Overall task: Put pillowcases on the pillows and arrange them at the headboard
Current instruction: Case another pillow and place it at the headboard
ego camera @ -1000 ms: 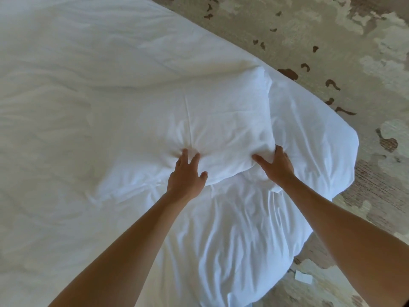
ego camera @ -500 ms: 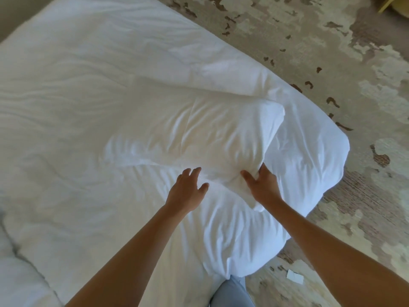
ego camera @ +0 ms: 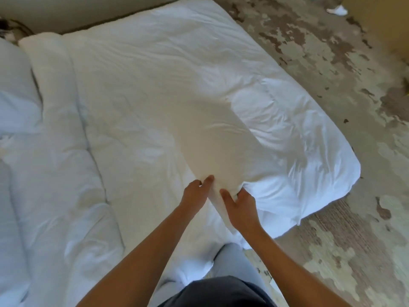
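**Both hands at the near end of the pillow**

A soft white fabric-covered pillow (ego camera: 212, 138) lies across the rumpled white duvet (ego camera: 137, 89) of the bed, near its right corner. The right hand (ego camera: 240, 208) is closed around the pillow's bunched near end, thumb on top. The left hand (ego camera: 195, 194) sits just beside it, fingers partly curled with fingertips touching the same fabric. Another white pillow (ego camera: 15, 89) rests at far left. Patchy beige carpet (ego camera: 332, 69) borders the bed.
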Demonstrator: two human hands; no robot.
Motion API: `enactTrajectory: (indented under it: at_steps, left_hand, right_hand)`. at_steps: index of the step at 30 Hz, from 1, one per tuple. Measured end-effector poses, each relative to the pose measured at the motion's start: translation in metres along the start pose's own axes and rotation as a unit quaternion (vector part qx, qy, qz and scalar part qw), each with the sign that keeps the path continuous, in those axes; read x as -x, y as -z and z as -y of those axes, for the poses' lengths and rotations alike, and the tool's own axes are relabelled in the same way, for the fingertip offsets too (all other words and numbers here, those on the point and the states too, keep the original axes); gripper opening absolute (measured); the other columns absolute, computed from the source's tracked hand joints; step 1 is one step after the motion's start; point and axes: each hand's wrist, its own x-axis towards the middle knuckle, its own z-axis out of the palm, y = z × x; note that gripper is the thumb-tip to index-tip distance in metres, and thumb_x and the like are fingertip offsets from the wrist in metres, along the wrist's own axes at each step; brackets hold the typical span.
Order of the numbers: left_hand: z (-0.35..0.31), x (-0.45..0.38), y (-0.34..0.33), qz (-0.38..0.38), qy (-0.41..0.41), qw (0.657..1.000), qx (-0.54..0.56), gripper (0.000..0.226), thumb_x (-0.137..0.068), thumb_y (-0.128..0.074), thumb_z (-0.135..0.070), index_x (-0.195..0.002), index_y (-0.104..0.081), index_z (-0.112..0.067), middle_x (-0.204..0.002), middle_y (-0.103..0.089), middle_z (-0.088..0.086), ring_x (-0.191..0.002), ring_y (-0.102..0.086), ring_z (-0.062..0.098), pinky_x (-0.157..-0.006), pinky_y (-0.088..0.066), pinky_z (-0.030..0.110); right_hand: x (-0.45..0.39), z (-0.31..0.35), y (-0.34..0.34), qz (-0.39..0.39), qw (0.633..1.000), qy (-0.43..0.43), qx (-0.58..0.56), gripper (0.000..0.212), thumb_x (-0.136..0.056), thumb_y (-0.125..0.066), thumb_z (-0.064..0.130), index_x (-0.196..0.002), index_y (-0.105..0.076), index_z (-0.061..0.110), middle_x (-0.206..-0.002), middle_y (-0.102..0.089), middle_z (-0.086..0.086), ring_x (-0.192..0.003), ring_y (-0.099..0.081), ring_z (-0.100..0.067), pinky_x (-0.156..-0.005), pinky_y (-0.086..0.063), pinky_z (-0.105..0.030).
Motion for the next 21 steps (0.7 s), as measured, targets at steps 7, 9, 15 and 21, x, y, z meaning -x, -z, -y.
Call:
enactTrajectory:
  at_steps: [7,9,15,21]
  left_hand:
    - [0.068,0.045,-0.005,0.033,0.106,0.971,0.214,0.081,-0.068,-0.075,-0.070,-0.123,-0.059,-0.013,-0.113,-0.068,0.004,-0.099,-0.067,0.027,-0.074,-0.064,0.042]
    - [0.082,0.050,-0.008,0.049,0.130,0.961,0.241,0.076,-0.066,-0.080,-0.066,-0.118,-0.059,-0.015,-0.109,-0.068,0.003,-0.095,-0.067,0.025,-0.072,-0.061,0.038]
    - [0.108,0.052,-0.024,0.076,0.166,0.924,0.337,0.063,-0.081,-0.081,-0.036,-0.131,-0.057,-0.006,-0.121,-0.067,0.012,-0.106,-0.065,0.033,-0.090,-0.056,0.042]
    - [0.105,0.052,-0.026,0.022,0.120,0.946,0.299,0.050,-0.083,-0.078,-0.024,-0.126,-0.058,-0.006,-0.118,-0.067,0.013,-0.103,-0.065,0.035,-0.088,-0.055,0.042]
  right_hand:
    - [0.097,-0.023,-0.035,0.026,0.996,-0.013,0.080,0.017,-0.099,-0.067,0.039,-0.088,-0.055,0.036,-0.078,-0.067,0.015,-0.071,-0.070,-0.002,-0.055,-0.050,-0.008]
    - [0.113,-0.030,-0.040,0.050,0.994,-0.020,0.099,0.012,-0.101,-0.066,0.039,-0.100,-0.056,0.033,-0.084,-0.065,0.021,-0.074,-0.068,-0.003,-0.058,-0.048,-0.005]
    - [0.136,-0.046,-0.044,0.083,0.986,-0.010,0.144,0.040,-0.101,-0.062,0.047,-0.126,-0.065,0.016,-0.090,-0.067,0.014,-0.080,-0.068,-0.007,-0.071,-0.050,-0.013]
    - [0.135,-0.041,-0.028,0.090,0.955,0.014,0.284,0.067,-0.084,-0.051,0.083,-0.106,-0.063,0.021,-0.079,-0.063,0.013,-0.068,-0.063,-0.007,-0.061,-0.047,-0.018]
